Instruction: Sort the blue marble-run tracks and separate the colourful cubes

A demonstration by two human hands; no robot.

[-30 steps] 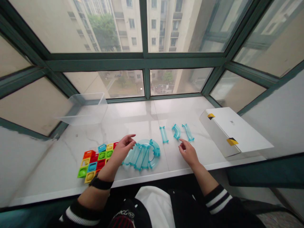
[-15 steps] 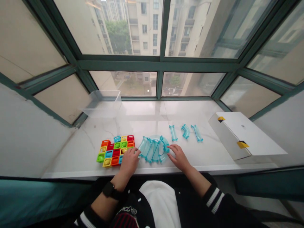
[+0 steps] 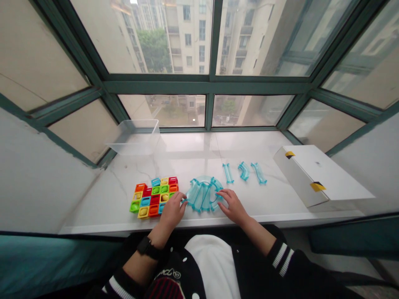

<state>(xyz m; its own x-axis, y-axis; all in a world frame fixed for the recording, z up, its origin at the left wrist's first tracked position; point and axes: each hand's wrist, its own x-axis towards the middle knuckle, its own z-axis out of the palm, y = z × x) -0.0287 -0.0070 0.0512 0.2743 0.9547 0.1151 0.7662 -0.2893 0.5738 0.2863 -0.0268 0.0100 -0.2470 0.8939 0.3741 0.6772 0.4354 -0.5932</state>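
Observation:
Between my hands lies a cluster of translucent blue track pieces (image 3: 202, 197), lying side by side on or against a clear blue round plate (image 3: 222, 181). My left hand (image 3: 171, 209) pinches the left end of the cluster with thumb and fingertips. On the opposite side, my right hand (image 3: 233, 206) has its fingers curved around the right edge, thumb and forefinger apart at the rim. How the pieces overlap is hard to make out through the clear plastic. Beside my left hand sits a block of red, yellow, green, orange and blue square cubes (image 3: 154, 199), partly covered by that hand.
Three loose blue track pieces, one straight (image 3: 227, 173), one curved (image 3: 243, 171) and one wavy (image 3: 258, 173), lie beyond my right hand. A clear plastic bin (image 3: 134, 139) stands at the back left. At the right is a white box (image 3: 324, 176). Windows border the white sill (image 3: 187, 145).
The left end of the blue cluster has shifted slightly right, and its pieces sit closer together. My left fingers have moved with it; my right hand stays at the right rim.

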